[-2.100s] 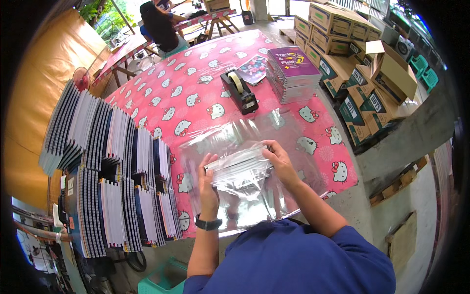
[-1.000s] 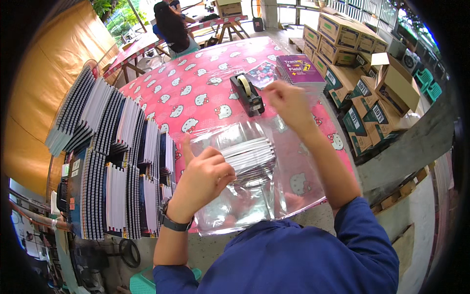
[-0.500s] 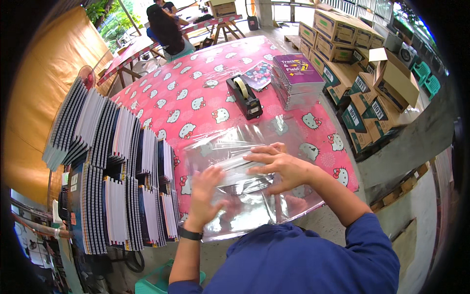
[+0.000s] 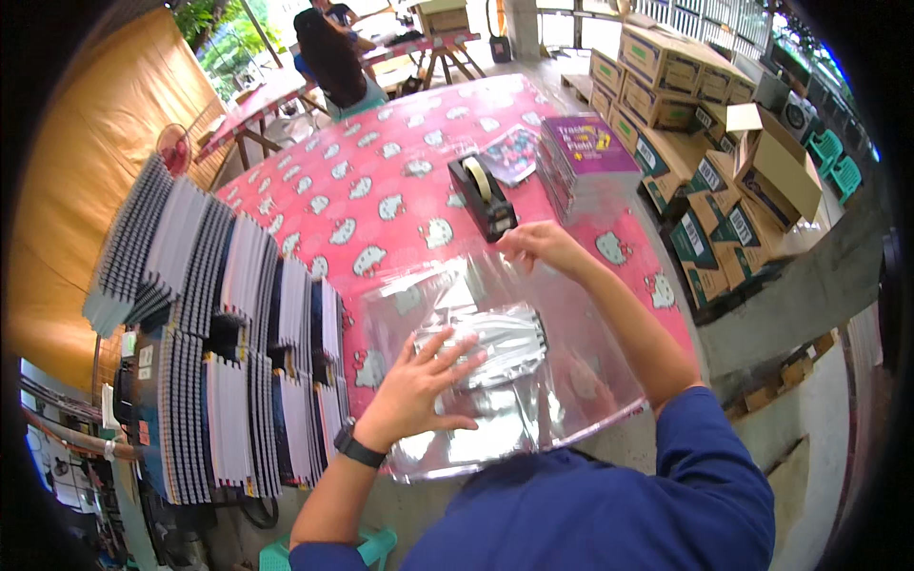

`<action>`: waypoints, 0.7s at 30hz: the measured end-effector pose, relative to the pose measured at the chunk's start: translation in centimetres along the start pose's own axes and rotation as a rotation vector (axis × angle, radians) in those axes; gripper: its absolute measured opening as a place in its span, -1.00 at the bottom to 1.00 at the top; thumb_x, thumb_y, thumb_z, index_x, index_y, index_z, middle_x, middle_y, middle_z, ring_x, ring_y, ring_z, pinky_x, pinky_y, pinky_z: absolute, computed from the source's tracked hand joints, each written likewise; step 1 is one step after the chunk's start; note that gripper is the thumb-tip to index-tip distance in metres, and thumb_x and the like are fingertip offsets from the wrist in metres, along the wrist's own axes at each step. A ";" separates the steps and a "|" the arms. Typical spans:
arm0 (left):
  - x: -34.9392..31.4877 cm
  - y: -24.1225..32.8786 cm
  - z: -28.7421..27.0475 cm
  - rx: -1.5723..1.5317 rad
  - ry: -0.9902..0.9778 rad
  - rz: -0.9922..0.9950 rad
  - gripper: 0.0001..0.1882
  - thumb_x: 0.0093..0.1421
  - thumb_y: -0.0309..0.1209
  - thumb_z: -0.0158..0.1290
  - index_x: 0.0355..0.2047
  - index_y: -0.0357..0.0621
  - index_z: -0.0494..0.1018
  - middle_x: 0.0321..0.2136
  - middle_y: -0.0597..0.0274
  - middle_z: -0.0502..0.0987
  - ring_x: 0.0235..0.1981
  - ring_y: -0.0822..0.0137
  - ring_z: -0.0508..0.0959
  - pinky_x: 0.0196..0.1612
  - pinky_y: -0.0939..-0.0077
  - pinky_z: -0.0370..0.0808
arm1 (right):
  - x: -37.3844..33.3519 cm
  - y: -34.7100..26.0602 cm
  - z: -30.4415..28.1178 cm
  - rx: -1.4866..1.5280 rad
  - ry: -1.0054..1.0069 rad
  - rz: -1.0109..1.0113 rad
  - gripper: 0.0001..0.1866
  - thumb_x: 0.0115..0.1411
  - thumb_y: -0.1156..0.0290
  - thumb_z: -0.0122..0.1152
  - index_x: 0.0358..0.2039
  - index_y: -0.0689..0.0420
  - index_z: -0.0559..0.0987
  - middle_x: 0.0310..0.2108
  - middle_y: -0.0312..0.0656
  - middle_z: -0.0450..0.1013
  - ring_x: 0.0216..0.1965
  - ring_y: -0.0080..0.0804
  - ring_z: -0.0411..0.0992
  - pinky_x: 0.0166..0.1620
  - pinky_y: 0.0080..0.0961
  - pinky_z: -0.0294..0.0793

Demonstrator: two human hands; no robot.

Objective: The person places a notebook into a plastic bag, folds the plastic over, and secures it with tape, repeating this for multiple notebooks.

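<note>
Clear plastic film [image 4: 595, 357] lies spread on the near part of the table, over and around a flat pale bundle [image 4: 509, 343] that glints too much to identify. My left hand [image 4: 419, 385], a dark band on its wrist, rests on the bundle's left side with fingers spread. At the near end of a black tape dispenser [image 4: 490, 211] holding a pale roll, my right hand [image 4: 545, 247] has thumb and fingertips pinched together. Whatever is between those fingertips is too small to make out.
Spiral-bound books [image 4: 233, 419] stand in tall stacks along the left. Beyond the film, purple-covered books [image 4: 595, 152] are piled beside a patterned sheet [image 4: 514, 154] on the pink tablecloth [image 4: 390, 205]. Cartons [image 4: 705, 190] crowd the right side; another person [image 4: 333, 62] sits at the back.
My right hand has left the bundle and moved forward to the tape dispenser, its fingers closing to a pinch. My left hand has shifted right and now lies flat on the bundle.
</note>
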State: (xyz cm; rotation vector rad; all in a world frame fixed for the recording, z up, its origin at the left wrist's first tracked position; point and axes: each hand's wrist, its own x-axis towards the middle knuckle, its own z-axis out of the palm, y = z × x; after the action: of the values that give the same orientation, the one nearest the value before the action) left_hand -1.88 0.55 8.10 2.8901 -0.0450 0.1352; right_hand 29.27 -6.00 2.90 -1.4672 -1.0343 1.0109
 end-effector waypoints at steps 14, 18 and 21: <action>-0.7 -0.1 -0.2 -0.084 -0.015 -0.056 -0.13 -0.22 0.06 0.22 0.15 0.24 0.21 0.20 0.37 0.14 0.25 0.12 0.05 0.19 -0.05 0.01 | 9.8 10.9 -0.1 -0.443 0.588 -0.019 -0.70 -0.05 0.14 0.24 -0.57 0.15 0.58 -0.53 -0.08 0.49 -0.40 -0.27 0.44 -0.30 -0.33 0.34; 1.5 0.2 -0.2 -0.082 -0.014 0.036 -0.14 -0.21 0.05 0.22 0.14 0.21 0.22 0.21 0.36 0.13 0.25 0.12 0.04 0.21 -0.02 -0.01 | 9.7 13.1 -5.2 -1.065 0.810 -0.099 -0.76 0.01 0.30 0.11 -0.54 0.24 0.55 -0.56 -0.07 0.51 -0.49 -0.21 0.51 -0.41 -0.28 0.44; 0.2 0.1 -0.3 -0.076 -0.044 -0.024 -0.13 -0.22 0.05 0.23 0.15 0.22 0.21 0.22 0.35 0.11 0.26 0.12 0.03 0.20 -0.05 0.00 | 9.5 6.2 -4.0 -1.354 0.674 0.127 -0.83 0.03 0.39 0.08 -0.54 0.18 0.58 -0.48 -0.09 0.53 -0.38 -0.22 0.53 -0.37 -0.33 0.49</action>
State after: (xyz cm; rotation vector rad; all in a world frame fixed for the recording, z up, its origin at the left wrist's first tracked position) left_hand -1.70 0.54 8.43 2.8168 -0.0235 0.0647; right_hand 36.34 1.44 -3.40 -2.6874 -1.1134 -0.3413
